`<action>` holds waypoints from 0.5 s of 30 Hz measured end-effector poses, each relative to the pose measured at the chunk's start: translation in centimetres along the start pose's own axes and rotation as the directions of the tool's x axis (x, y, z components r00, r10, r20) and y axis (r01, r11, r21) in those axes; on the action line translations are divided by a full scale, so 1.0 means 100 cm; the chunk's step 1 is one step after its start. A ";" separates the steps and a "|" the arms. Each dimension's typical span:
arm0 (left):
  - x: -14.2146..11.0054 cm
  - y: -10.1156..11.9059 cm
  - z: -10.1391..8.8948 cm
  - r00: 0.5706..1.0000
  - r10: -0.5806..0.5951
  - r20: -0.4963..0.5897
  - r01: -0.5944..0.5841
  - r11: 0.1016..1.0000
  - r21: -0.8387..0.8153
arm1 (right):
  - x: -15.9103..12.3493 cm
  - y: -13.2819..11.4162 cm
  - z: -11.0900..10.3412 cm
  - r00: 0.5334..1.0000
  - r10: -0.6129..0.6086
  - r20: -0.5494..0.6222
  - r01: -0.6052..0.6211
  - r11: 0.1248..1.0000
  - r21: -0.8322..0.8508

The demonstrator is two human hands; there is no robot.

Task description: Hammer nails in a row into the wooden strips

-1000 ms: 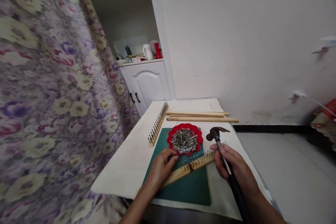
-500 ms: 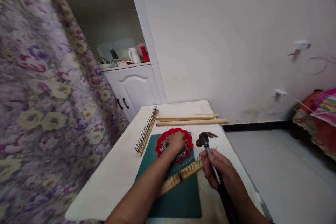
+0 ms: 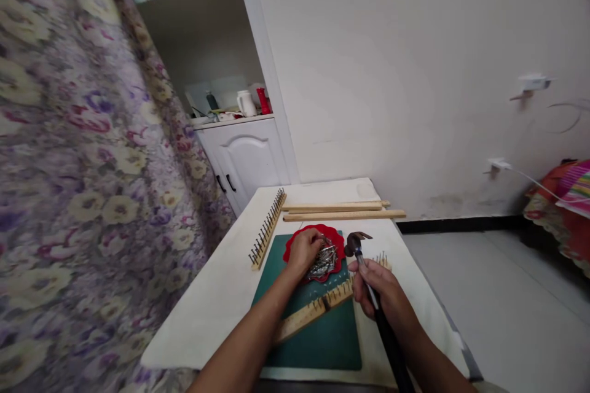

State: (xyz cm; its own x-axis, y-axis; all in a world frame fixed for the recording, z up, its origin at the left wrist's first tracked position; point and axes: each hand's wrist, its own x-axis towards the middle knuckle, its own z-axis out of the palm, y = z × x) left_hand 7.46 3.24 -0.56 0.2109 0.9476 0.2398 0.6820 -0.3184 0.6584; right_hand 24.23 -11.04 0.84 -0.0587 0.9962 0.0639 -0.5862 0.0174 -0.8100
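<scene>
My left hand (image 3: 304,250) is over the left side of a red scalloped dish (image 3: 340,239). Its fingertips are pinched together, and what they hold, if anything, is too small to make out. Loose nails (image 3: 324,261) are heaped in the dish. My right hand (image 3: 380,287) is closed round a claw hammer (image 3: 364,258), head up, its dark handle slanting down toward me. A wooden strip (image 3: 299,322) with a row of upright nails lies diagonally across a green cutting mat (image 3: 322,347). Part of the strip is hidden behind my right hand.
At the left of the white-covered table (image 3: 203,319) lies another nail-studded strip (image 3: 267,233). Plain wooden sticks (image 3: 341,215) lie along the back. Beyond are a wall (image 3: 391,73), a white cabinet (image 3: 253,153) and a flowered curtain (image 3: 92,166).
My left hand has drawn back from the middle of the nail heap to the dish's left side, uncovering more nails. The right hand still holds the hammer. The view has shifted slightly.
</scene>
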 end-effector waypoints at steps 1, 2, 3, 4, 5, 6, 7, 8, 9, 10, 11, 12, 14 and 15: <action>-0.001 -0.001 -0.003 1.000 -0.002 -0.019 0.001 0.999 -0.053 | 0.001 0.003 0.000 1.000 0.000 0.006 0.000 1.000 -0.020; -0.002 -0.002 -0.006 0.999 -0.007 -0.037 0.003 0.994 -0.108 | 0.002 0.005 0.000 1.000 0.001 0.009 -0.001 0.999 -0.040; -0.003 -0.003 -0.008 0.998 -0.016 -0.054 0.007 0.986 -0.165 | 0.003 0.008 0.001 1.000 0.001 0.011 -0.001 0.998 -0.059; -0.004 -0.003 -0.011 0.997 -0.031 -0.068 0.015 0.975 -0.220 | 0.005 0.011 0.001 1.000 0.000 0.015 0.002 0.997 -0.078; -0.006 -0.002 -0.013 0.996 -0.049 -0.078 0.026 0.961 -0.274 | 0.006 0.014 0.001 1.000 -0.006 0.017 0.008 0.995 -0.096; -0.008 -0.001 -0.015 0.994 -0.069 -0.082 0.038 0.944 -0.328 | 0.007 0.017 0.002 1.000 -0.020 0.013 0.021 0.993 -0.112; -0.011 0.002 -0.017 0.993 -0.088 -0.082 0.050 0.925 -0.378 | 0.008 0.020 0.002 0.999 -0.036 0.006 0.036 0.991 -0.125; -0.016 0.006 -0.019 0.992 -0.102 -0.079 0.060 0.908 -0.415 | 0.010 0.022 0.003 0.999 -0.051 -0.004 0.050 0.990 -0.134; -0.022 0.012 -0.020 0.991 -0.119 -0.069 0.074 0.884 -0.463 | 0.011 0.024 0.003 0.998 -0.066 -0.017 0.063 0.988 -0.140; -0.030 0.017 -0.022 0.989 -0.140 -0.049 0.094 0.846 -0.525 | 0.012 0.026 0.004 0.997 -0.078 -0.027 0.074 0.987 -0.143; -0.039 0.024 -0.023 0.987 -0.158 -0.025 0.114 0.801 -0.587 | 0.012 0.026 0.005 0.996 -0.086 -0.034 0.081 0.986 -0.144; -0.050 0.030 -0.023 0.980 -0.197 0.036 0.162 0.676 -0.719 | 0.013 0.027 0.005 0.995 -0.094 -0.039 0.087 0.986 -0.144; -0.071 0.043 -0.023 0.965 -0.211 0.156 0.235 0.429 -0.872 | 0.012 0.026 0.007 0.994 -0.099 -0.038 0.093 0.986 -0.141; -0.082 0.048 -0.023 0.961 -0.209 0.182 0.246 0.344 -0.906 | 0.012 0.026 0.008 0.995 -0.095 -0.032 0.089 0.986 -0.137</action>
State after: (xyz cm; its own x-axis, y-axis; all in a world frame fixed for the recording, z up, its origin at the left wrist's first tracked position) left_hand 7.45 -6.10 2.28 0.1878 0.9815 -0.0366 -0.3482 0.1014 0.9319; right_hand 21.99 -9.91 -0.73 0.0234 0.9923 0.1214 -0.4725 0.1180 -0.8734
